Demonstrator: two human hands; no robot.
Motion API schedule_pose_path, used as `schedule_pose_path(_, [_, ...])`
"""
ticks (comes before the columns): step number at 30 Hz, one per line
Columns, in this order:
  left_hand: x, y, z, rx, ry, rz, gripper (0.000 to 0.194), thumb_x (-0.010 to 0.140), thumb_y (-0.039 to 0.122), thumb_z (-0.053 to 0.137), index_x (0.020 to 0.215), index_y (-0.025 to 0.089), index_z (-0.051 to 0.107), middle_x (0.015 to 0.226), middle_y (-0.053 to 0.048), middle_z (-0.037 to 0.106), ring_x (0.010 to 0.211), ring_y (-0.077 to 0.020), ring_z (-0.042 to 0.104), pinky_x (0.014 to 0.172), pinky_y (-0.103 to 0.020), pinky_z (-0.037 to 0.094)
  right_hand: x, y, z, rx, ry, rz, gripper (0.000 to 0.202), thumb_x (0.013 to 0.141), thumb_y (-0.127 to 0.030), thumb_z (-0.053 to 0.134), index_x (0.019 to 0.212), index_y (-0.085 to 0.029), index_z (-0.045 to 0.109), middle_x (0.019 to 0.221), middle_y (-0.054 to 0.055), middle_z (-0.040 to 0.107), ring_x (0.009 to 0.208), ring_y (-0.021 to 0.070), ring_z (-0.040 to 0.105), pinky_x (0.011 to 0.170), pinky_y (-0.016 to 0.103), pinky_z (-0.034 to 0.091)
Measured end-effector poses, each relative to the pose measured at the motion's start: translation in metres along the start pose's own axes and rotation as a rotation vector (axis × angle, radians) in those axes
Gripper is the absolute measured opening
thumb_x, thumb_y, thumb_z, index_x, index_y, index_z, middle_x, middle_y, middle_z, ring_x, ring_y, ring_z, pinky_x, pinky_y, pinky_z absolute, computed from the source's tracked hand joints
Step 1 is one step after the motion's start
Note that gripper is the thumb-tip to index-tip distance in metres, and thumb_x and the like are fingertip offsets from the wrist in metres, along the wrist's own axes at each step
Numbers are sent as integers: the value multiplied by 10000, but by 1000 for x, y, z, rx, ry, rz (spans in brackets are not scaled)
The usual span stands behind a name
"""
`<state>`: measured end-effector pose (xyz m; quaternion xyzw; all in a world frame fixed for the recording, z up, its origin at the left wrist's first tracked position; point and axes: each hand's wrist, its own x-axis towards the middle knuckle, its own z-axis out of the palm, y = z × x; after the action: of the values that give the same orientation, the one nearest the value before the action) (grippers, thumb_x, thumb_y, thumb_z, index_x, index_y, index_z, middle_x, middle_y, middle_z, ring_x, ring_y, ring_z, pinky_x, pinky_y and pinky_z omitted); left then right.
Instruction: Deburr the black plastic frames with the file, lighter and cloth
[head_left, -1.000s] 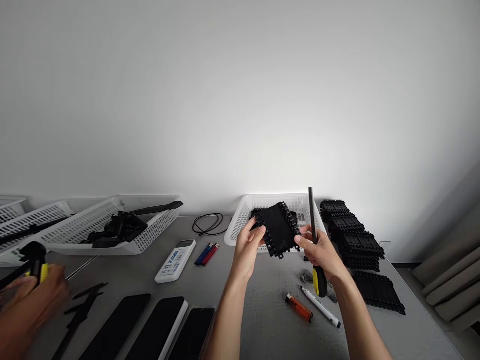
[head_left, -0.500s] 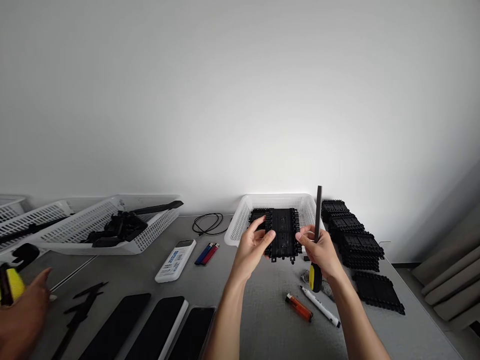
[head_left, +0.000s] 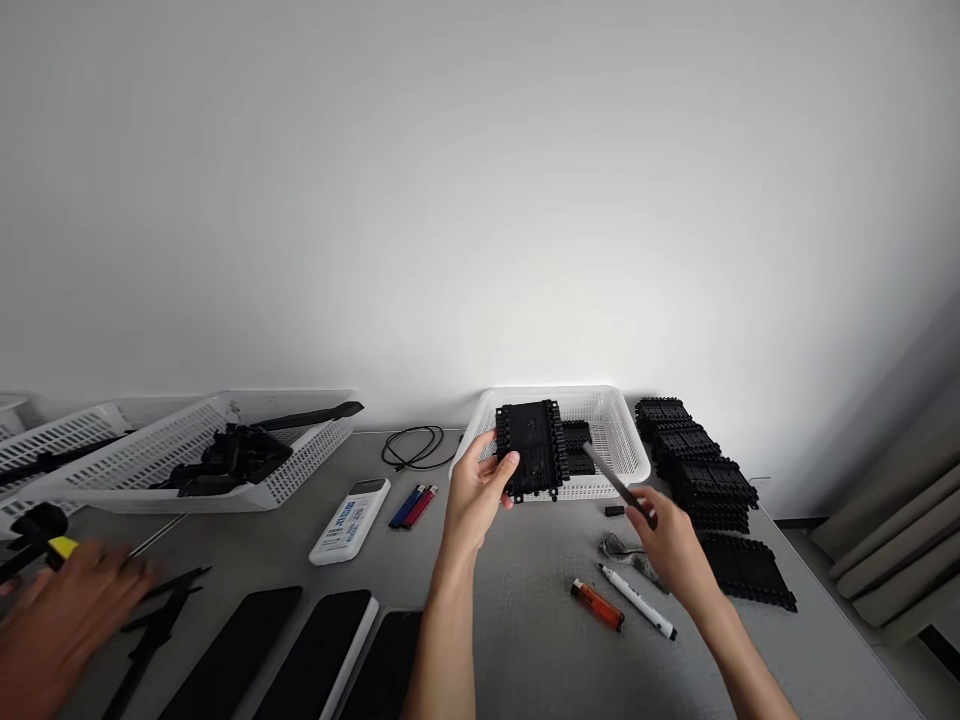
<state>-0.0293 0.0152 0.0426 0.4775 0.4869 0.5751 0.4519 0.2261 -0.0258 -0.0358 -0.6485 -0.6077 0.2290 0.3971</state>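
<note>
My left hand (head_left: 480, 492) grips a black plastic panel (head_left: 531, 448) with knobbed side edges, holding it raised over the left part of a white basket. My right hand (head_left: 664, 535) is closed round a flat file (head_left: 611, 475). The file's grey blade slants up and left, its tip apart from the panel's right edge; its handle is hidden in my palm. Inside the white basket (head_left: 637, 462) lies another black panel (head_left: 576, 440). Under my right hand are a grey crumpled piece (head_left: 619, 548) and a small black block (head_left: 614, 511).
Stacks of black panels (head_left: 712, 485) stand at right. An orange lighter (head_left: 597, 605) and white marker (head_left: 637, 600) lie in front. Leftward are a white power bank (head_left: 350, 522), two lighters (head_left: 412, 507), a cable (head_left: 412, 447), phones (head_left: 315, 650), calipers (head_left: 157, 625) and a co-worker's hand (head_left: 82, 610).
The panel has moved left in my left hand, and my right hand has come off its edge. The file has swung from upright to slanting left. The co-worker's hand has shifted right.
</note>
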Motion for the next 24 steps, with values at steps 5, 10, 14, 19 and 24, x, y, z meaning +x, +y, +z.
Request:
schedule_pose_path(5, [-6, 5, 4, -5, -52, 13, 832, 671, 501, 798, 1367, 156, 502, 753, -10, 618, 574, -112, 483, 402, -194, 450, -27, 47, 17, -200, -216, 17, 327, 915, -372, 446, 1108, -224, 665, 987, 91, 730, 930, 282, 680, 762, 331, 458])
schedule_pose_path(10, [-11, 11, 8, 17, -71, 16, 792, 708, 510, 774, 1371, 165, 510, 699, 2, 569, 598, -131, 492, 412, -200, 454, -38, 69, 31, -257, -298, -14, 376, 923, -314, 428, 1195, -214, 668, 1185, 105, 696, 1105, 278, 645, 869, 320, 464])
schedule_pose_path(14, [-11, 10, 8, 25, -67, 16, 811, 708, 527, 769, 1384, 170, 498, 632, 45, 476, 582, -128, 467, 416, -200, 451, -36, 75, 40, -358, -310, -2, 377, 923, -275, 432, 1205, -210, 674, 1153, 104, 701, 1081, 279, 657, 873, 328, 462])
schedule_pose_path(19, [-9, 7, 7, 38, -107, 20, 791, 729, 527, 755, 1387, 176, 491, 668, 31, 494, 579, -119, 447, 413, -200, 456, -35, 70, 45, -457, -300, 6, 363, 928, -214, 423, 1172, -226, 690, 1113, 100, 710, 1051, 268, 668, 811, 310, 461])
schedule_pose_path(24, [-8, 4, 6, 50, -138, 27, 770, 752, 521, 740, 1394, 187, 478, 673, 31, 485, 588, -118, 421, 416, -196, 456, -36, 67, 46, -479, -314, 4, 350, 921, -189, 435, 1161, -230, 687, 1099, 84, 714, 1037, 257, 670, 794, 304, 455])
